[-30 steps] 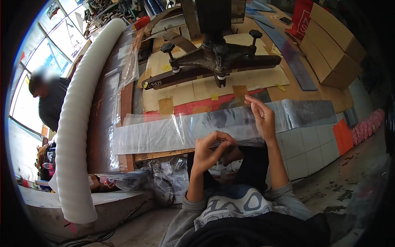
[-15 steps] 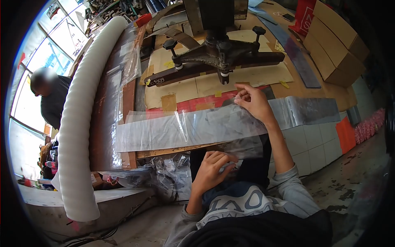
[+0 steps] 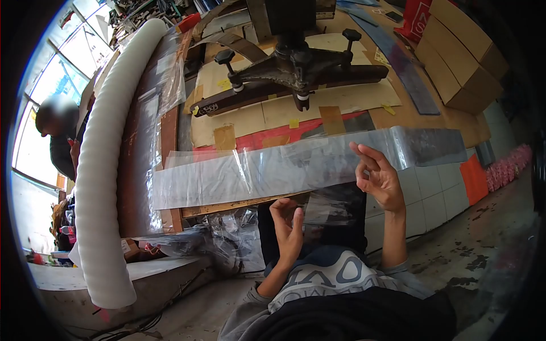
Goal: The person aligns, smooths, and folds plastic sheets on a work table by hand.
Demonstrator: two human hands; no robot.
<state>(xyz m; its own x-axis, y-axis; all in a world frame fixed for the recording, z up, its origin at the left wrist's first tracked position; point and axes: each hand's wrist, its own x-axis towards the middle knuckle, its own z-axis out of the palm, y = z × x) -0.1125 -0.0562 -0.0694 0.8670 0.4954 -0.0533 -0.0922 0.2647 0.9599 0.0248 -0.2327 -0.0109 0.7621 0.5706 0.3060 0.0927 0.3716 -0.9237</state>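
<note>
My left hand [image 3: 287,227] is over my lap, thumb apart from the curled fingers, with nothing visible between them. Beside its fingertips, a thin clear film [image 3: 330,209] lies over my dark trousers; I cannot make out whether they touch. My right hand [image 3: 380,179] is raised at the front edge of the long clear plastic strips [image 3: 216,179], fingers partly spread and nothing visible in them. The strips lie across the table front. Behind them a dark metal press head [image 3: 298,74] stands over a cream board [image 3: 256,116] with brown and yellow tape pieces.
A white foam roll [image 3: 102,170] lies along the left side. Cardboard boxes [image 3: 460,62] and a red bag [image 3: 418,20] stand at the back right. Beyond the roll is another person [image 3: 60,136]. An orange sheet [image 3: 473,179] and pink bundles [image 3: 509,167] are at the right.
My right hand has come back from the board side toward me and its fingers have spread. My left hand has turned upright, and the clear film now lies over my lap.
</note>
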